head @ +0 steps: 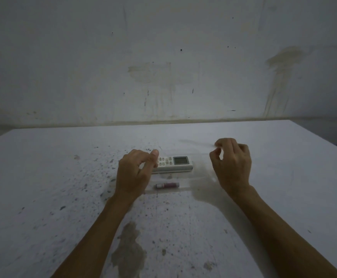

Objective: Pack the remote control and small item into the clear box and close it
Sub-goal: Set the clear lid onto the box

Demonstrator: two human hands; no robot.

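Stained white table (43, 177), grubby wall behind. Clear box (185, 188) barely visible, lid state can't tell. Remote control (173, 164) and small item (167, 185) lie within its outline. Left hand (134, 173) loosely curled, empty; right hand (232, 163) pinched, contents unclear. Closing probably left.

Two bare forearms, no sleeves, unadorned.
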